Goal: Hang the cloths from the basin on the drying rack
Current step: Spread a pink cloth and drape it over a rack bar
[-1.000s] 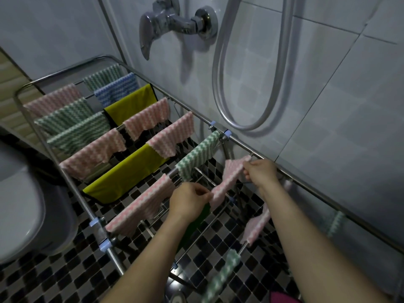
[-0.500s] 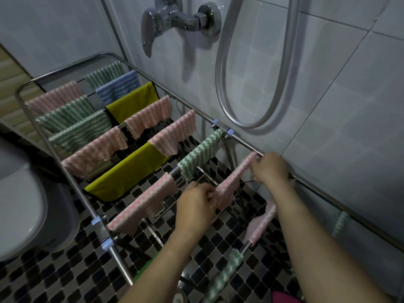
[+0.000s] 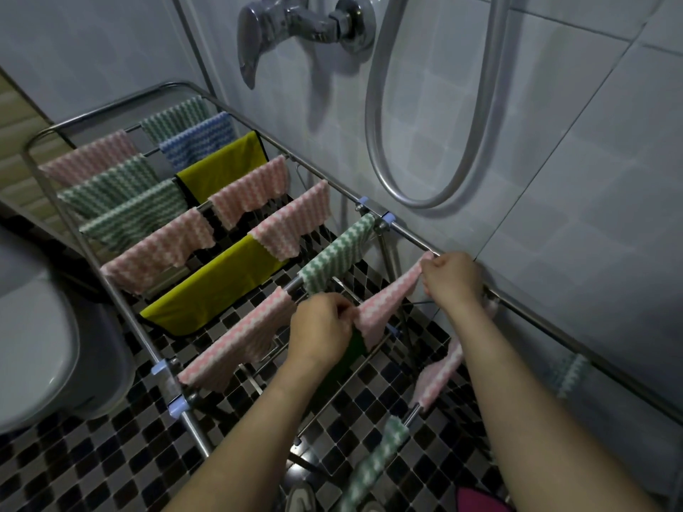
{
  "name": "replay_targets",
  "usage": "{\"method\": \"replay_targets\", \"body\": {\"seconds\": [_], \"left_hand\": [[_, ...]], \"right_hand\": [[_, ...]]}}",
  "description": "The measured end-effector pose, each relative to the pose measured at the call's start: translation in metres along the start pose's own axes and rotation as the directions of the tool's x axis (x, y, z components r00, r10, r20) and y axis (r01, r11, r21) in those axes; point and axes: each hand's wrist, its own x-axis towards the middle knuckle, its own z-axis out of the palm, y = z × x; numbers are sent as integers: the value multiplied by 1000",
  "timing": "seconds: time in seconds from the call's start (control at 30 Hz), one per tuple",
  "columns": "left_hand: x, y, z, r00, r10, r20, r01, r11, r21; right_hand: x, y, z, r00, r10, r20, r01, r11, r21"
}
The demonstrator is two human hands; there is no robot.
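Holding the cloth (image 3: 384,301) by its two ends, you have it stretched over the middle of the rack (image 3: 122,301), running from the far rail by the wall back toward you. Your right hand (image 3: 452,280) has its fingers curled and clamped on the far end, just beside that rail. Your left hand (image 3: 321,327) pinches the near end, thumb and fingers closed on the edge. The cloth sags a little between the two grips. Whether it already rests on a bar is hidden by your hands.

Expect it to handle as thin, soft and very light, with no stiffness of its own, so it will fold or bunch wherever you let go. The ribbed zigzag weave should give your fingertips good purchase. The steel bars look smooth, though, so a cloth hung unevenly would likely slide off toward its longer side. You cannot tell from here whether it is damp; if it is, it will cling to itself and hang heavier.

The ends, where you hold it now, are the best places to take it, since pulling them apart flattens it along the bar. A green cloth (image 3: 336,253) hangs on the next bar and another pink cloth (image 3: 236,345) lies just beside your left hand, so avoid dragging either.
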Motion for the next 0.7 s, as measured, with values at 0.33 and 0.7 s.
{"method": "replay_targets", "body": {"seconds": [0.33,0.7], "left_hand": [[-14,1,12,992,118,47,-121,991,59],[-34,-2,-5,974,189,120,-202,974,105]], "right_hand": [[-14,-3,1,968,-250,28,251,960,-122],[-42,-6,-31,791,-409,456,527,834,-166]]}}
